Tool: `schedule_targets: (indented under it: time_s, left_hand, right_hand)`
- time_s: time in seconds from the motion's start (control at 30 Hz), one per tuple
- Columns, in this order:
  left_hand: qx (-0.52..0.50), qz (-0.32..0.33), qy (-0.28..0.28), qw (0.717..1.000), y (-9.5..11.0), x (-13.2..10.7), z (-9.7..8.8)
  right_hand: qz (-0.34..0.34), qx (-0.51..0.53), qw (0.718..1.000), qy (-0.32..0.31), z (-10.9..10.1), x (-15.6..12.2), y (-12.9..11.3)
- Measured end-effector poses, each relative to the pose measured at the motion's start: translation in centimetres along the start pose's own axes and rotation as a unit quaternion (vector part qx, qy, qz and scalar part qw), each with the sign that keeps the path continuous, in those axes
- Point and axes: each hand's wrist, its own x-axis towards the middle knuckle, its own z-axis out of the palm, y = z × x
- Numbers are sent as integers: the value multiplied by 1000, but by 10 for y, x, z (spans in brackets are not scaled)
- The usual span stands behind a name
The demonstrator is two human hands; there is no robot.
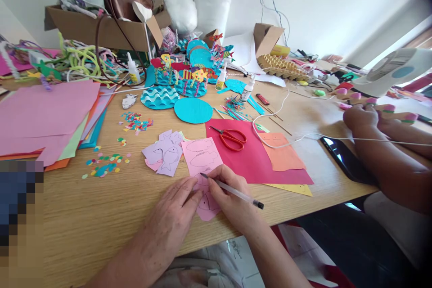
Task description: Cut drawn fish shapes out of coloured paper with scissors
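My right fingers [221,174] clamp a pen [238,193]; my left fingers [184,189], thumb apart, touch pink paper [208,207] near the surface's [111,207] front edge.

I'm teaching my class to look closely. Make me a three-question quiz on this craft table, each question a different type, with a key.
1. Short answer: which of the person's hands holds the pen?
2. True or false: the scissors lie on the orange paper.
3. Multiple choice: what colour is the paper under the pen's tip? A) green; B) pink; C) black

Key:
1. The right hand.
2. False: they lie on the red sheet.
3. B, pink paper.
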Motion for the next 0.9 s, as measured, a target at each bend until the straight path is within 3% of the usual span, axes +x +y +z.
schedule_targets:
  time_s: [0.37, 0.9]
  left_hand:
    - [-18, -20, 1, 1000, 2, -3, 1]
    - [-9, -12, -10, 1000, 1, -1, -1]
  right_hand:
    - [-28, -42, 999, 13, -4, -3, 0]
    - [-24, 8, 999, 23, -6, -3, -1]
